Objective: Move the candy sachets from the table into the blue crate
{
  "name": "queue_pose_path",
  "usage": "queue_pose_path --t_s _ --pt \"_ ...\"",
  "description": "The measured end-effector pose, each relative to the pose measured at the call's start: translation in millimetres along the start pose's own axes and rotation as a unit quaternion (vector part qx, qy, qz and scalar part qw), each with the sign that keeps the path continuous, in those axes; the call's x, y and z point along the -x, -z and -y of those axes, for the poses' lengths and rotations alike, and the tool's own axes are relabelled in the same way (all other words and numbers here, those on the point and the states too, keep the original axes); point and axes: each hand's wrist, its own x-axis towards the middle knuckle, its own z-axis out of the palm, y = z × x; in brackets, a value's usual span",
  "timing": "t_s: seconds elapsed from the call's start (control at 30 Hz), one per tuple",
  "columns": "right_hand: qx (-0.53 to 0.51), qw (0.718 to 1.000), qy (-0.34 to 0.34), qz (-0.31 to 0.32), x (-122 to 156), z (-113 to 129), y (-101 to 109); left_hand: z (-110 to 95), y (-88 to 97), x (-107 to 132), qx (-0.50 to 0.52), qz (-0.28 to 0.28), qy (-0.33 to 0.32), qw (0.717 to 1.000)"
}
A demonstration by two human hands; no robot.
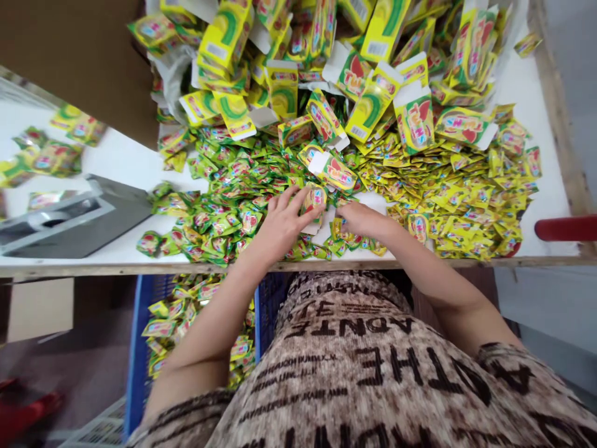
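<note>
My left hand [284, 225] is closed around a small yellow and green printed box [315, 198], thumb on the near side and fingers over the far side. Just to its right, my right hand [362, 219] reaches down with curled fingers among loose small packets [336, 231]; whether one is pinched there is hidden. Beside my left hand spreads a heap of green packets [233, 214]. A heap of yellow packets [466, 208] lies to the right of my right hand. Another box [338, 173] with a white flap rests on the packets just beyond my hands.
Many yellow-green boxes [284, 87], some with raised flaps, are piled at the back. A brown carton [88, 56] and a grey metal piece [88, 218] stand at left. Below the white table's wooden edge [448, 262] is a blue crate [140, 336] of packets. A red bar [564, 229] juts in at right.
</note>
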Motion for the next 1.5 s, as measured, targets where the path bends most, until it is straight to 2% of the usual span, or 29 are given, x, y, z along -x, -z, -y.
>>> queue_pose_path --t_s 0.1,0.2,0.27,0.33,0.4,0.5,0.63,0.7,0.77,0.9,1.0,1.13,1.27,1.3,1.43,1.5 --pt "0.034 0.999 0.006 0.01 -4 3 0 7 1.7 -15 -0.02 0.064 -0.089 0.994" --pt "0.022 0.998 0.059 -0.022 10 3 -2 9 -4.4 -30 -0.019 0.069 -0.126 0.989" --pt "-0.048 0.996 0.06 -0.046 25 -1 -6 8 -7.6 -38 -0.002 0.064 -0.13 0.989" --pt "-0.177 0.981 0.022 -0.073 41 -7 -12 8 -7.8 -45 0.015 0.062 -0.136 0.989" --pt "-0.329 0.937 -0.022 -0.113 57 -16 -17 6 -4.7 -50 0.024 0.055 -0.132 0.989" --pt "-0.491 0.85 -0.069 -0.178 77 -29 -17 -5 1.6 -52 0.054 0.039 -0.087 0.994" --pt "-0.563 0.753 -0.09 -0.329 91 -27 4 -33 -5.0 -51 0.129 0.054 -0.041 0.989" --pt "-0.543 0.737 -0.085 -0.394 91 -15 15 -51 -18.7 -51 0.133 0.063 -0.021 0.989" --pt "-0.49 0.757 -0.078 -0.426 87 0 20 -67 -35.8 -52 0.122 0.058 0.032 0.99" --pt "-0.356 0.829 -0.083 -0.424 79 18 12 -89 -62.8 -56 0.07 -0.01 0.15 0.986" --pt "-0.265 0.873 -0.114 -0.393 77 16 3 -96 -73.3 -59 0.026 -0.048 0.183 0.982" --pt "-0.175 0.924 -0.114 -0.321 77 5 7 -102 -84.1 -61 0.025 -0.059 0.215 0.974" --pt "-0.163 0.945 -0.113 -0.258 74 -5 25 -105 -85.8 -55 0.122 -0.068 0.201 0.97" --pt "-0.17 0.949 -0.093 -0.249 73 -6 29 -104 -84.1 -54 0.167 -0.073 0.198 0.963" --pt "-0.151 0.968 0.066 -0.19 65 -2 38 -90 -74.6 -46 0.304 -0.107 0.213 0.922" --pt "-0.112 0.972 0.07 -0.194 59 4 34 -81 -72.2 -43 0.329 -0.124 0.206 0.913"
